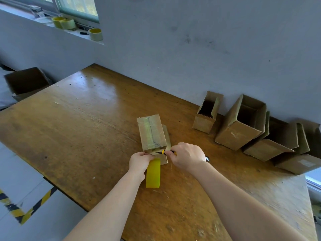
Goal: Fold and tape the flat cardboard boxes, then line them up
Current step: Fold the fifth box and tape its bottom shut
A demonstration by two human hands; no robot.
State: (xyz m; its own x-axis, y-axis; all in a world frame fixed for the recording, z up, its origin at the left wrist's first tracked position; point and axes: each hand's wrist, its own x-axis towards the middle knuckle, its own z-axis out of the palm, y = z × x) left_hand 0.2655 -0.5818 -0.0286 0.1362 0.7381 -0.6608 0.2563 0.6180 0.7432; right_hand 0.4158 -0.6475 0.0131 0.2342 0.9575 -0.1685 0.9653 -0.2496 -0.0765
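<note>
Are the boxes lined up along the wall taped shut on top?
No, the boxes in that row stand with their tops open, so their dark insides show.

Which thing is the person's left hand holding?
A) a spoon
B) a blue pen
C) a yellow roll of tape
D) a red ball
C: the left hand grips the yellow tape roll at the near end of the taped box, while the right hand holds a small cutter.
</note>
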